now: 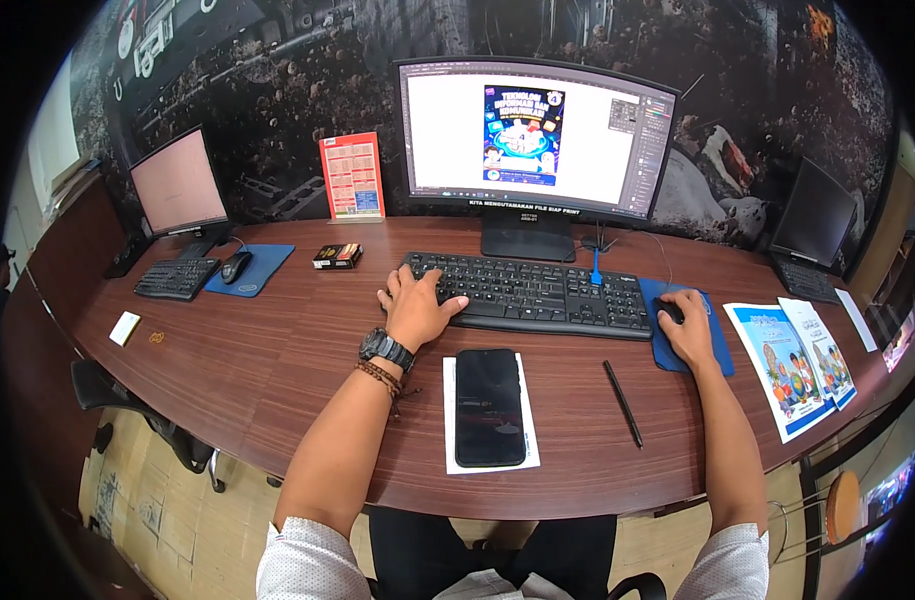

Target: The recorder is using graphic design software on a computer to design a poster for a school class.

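My left hand (pixel 419 308) rests with fingers spread on the left end of a black keyboard (pixel 522 290). A dark watch (pixel 385 348) and a beaded bracelet (pixel 377 377) circle that wrist. At the keyboard's right end, my right hand (pixel 691 325) is curled over a black computer mouse (pixel 666 310) on a blue mouse pad (pixel 720 345). Behind the keyboard stands a wide monitor (pixel 437 130), showing a dark blue poster design in an editing window. Between my forearms a black smartphone (pixel 490 408) lies on white paper (pixel 532 440), with a black stylus pen (pixel 622 403) to its right.
Printed booklets (pixel 777 370) lie at the right, near a second dark monitor (pixel 815 215). On the left are another monitor (pixel 177 185), keyboard (pixel 177 279) and mouse (pixel 236 266). A small dark box (pixel 337 256) and a red-edged card stand (pixel 352 178) sit left of centre.
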Tool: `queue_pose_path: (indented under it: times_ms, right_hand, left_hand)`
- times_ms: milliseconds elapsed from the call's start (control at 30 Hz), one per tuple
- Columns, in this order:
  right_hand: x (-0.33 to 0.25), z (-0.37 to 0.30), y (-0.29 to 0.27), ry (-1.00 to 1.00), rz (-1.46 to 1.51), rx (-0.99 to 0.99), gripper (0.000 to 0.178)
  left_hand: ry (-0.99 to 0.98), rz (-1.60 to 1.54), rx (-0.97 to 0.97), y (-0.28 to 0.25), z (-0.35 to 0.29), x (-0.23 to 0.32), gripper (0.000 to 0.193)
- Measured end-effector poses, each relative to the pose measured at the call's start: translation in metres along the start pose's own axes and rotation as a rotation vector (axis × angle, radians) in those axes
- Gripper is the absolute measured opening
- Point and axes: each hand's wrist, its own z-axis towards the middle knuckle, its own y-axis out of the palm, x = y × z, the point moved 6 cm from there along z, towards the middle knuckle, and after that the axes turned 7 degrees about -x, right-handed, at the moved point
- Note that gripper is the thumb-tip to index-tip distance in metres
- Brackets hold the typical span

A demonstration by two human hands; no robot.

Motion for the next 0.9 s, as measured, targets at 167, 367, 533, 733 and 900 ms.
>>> queue_pose_path:
  times_ms: [167, 367, 533, 733, 900]
  right_hand:
    - [0.0033, -0.0001, 0.0003, -0.012, -0.004, 0.012, 0.028]
    - [0.0078, 0.0002, 0.0011, 0.004, -0.007, 0.010, 0.030]
    - [0.0040, 0.0012, 0.0014, 0.011, 0.005, 0.007, 0.029]
    - [0.0057, 0.0010, 0.0008, 0.009, 0.006, 0.009, 0.030]
    - [0.0058, 0.0012, 0.0009, 0.012, 0.006, 0.011, 0.030]
  left_hand:
    - [-0.019, 0.008, -0.042, 0.0031, 0.0001, -0.0016, 0.074]
    - [-0.019, 0.010, -0.053, 0.0036, 0.0008, 0.0011, 0.076]
    - [-0.021, 0.023, -0.056, 0.0038, 0.0005, -0.0016, 0.076]
    - [-0.015, 0.032, -0.065, 0.0046, -0.0004, 0.0009, 0.074]
    - [-0.008, 0.043, -0.043, 0.0048, -0.0013, 0.0005, 0.073]
